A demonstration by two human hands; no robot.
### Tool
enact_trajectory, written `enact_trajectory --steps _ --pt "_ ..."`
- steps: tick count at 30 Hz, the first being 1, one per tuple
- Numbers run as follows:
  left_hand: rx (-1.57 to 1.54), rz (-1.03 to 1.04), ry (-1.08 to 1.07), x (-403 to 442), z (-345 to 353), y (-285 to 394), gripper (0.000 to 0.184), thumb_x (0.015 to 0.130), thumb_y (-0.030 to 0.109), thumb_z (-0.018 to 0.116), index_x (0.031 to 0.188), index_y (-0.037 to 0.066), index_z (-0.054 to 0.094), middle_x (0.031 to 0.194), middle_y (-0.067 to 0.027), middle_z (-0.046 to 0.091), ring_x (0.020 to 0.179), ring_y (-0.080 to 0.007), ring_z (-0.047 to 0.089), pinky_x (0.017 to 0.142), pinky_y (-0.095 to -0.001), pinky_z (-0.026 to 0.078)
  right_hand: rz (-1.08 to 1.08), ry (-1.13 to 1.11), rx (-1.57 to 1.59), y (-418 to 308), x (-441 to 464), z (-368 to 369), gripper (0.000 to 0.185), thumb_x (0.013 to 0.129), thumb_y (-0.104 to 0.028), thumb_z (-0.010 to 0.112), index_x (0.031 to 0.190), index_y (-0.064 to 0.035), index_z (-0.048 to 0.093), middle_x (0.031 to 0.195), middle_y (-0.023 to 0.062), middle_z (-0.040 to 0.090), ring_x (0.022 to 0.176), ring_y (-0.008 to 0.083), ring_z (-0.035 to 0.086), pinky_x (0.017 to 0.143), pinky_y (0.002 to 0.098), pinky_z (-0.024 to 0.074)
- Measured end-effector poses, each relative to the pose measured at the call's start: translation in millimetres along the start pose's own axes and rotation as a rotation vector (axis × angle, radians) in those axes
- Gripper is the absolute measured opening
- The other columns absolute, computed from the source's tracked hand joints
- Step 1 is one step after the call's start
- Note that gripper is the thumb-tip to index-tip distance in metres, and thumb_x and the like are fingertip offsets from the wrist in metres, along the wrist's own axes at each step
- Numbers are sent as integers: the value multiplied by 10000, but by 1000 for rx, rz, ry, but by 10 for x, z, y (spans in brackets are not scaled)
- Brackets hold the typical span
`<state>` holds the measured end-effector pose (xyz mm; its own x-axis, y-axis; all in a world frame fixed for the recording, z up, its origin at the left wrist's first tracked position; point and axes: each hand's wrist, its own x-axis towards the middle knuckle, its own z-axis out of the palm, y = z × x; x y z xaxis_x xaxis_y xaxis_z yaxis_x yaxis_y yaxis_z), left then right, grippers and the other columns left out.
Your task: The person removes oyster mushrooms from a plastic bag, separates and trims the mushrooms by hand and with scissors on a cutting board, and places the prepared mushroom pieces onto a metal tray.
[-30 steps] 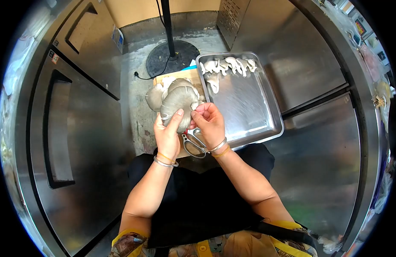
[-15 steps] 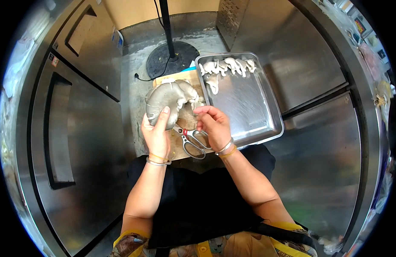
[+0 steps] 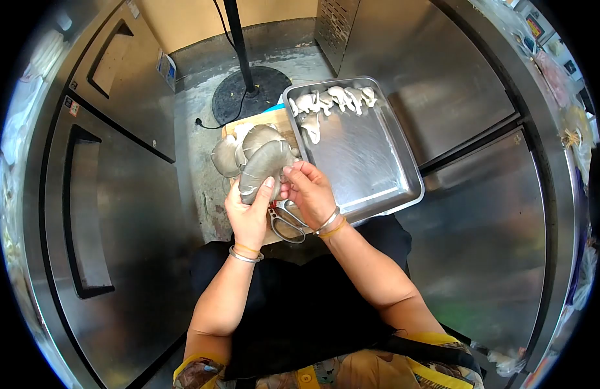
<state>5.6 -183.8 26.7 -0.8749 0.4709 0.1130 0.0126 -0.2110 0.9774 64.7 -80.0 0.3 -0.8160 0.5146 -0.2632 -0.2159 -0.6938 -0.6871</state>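
A: Where's the mushroom (image 3: 266,170)?
B: In the left hand (image 3: 247,215), above the board (image 3: 278,117), its broad grey cap up.
A: How does that hand stand?
B: Clamped on it, thumb on top of the cap, the other fingers mostly hidden.
A: And the right hand (image 3: 311,192)?
B: At the cap's right edge, fingers curled. I can't tell whether they pinch it.
A: What's around them?
B: More mushrooms (image 3: 225,157) just beyond the cap, to the left. Below the hands, the handles of the scissors (image 3: 288,228) show between the wrists; the blades are hidden.
A: And the tray (image 3: 365,159)?
B: Right of the board, with pieces (image 3: 342,98) in a row along its far side and one piece (image 3: 311,127) nearer, by the left wall.
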Motion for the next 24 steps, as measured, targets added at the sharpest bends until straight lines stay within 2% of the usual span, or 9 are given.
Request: enact_trajectory --steps 6,10,16,19,21,22,24 --pt "-127 -66 30 3 4 -64 196 809 54 637 990 9 575 937 -39 615 827 -89 558 754 -227 440 -22 18 27 56 20 -37 75 832 -56 548 902 -47 524 761 28 564 631 102 541 576 230 477" --pt "-227 -59 53 40 13 -95 201 813 62 642 991 11 566 918 -44 621 803 -85 569 720 -228 466 -37 10 4 56 5 -25 81 838 -78 564 901 -45 524 748 28 565 617 98 541 570 231 473" --pt "-287 -90 57 46 -7 -145 223 810 49 631 1018 15 556 966 -56 611 856 -103 567 761 -248 460 -84 28 -129 69 14 -29 86 843 -100 590 873 -47 529 694 13 560 564 75 530 519 201 445" --pt "-429 -199 136 106 -69 -142 259 799 57 620 1047 15 558 985 -66 614 885 -143 579 806 -277 447 -119 -20 -303 58 -35 -5 65 838 -75 591 853 -38 539 692 8 558 537 62 511 495 188 420" --pt "-554 -281 129 156 -132 -135 265 798 38 623 1049 20 543 998 -80 603 913 -155 579 816 -286 462 -252 -37 -513 74 -68 36 53 823 -52 595 815 -22 552 695 8 559 518 52 490 487 191 405" --pt "-547 -266 132 165 -132 -125 281 792 37 625 1060 23 541 1002 -81 602 917 -159 581 822 -294 465 -251 -41 -514 70 -77 55 53 823 -52 595 815 -22 552 695 8 559 518 52 490 487 191 405" --pt "-526 -258 125 178 -141 -104 269 798 72 620 1055 32 550 1001 -66 604 914 -156 578 815 -296 461 -454 17 -715 51 -98 90 61 784 -36 617 790 -15 560 686 17 552 520 64 491 491 207 402"
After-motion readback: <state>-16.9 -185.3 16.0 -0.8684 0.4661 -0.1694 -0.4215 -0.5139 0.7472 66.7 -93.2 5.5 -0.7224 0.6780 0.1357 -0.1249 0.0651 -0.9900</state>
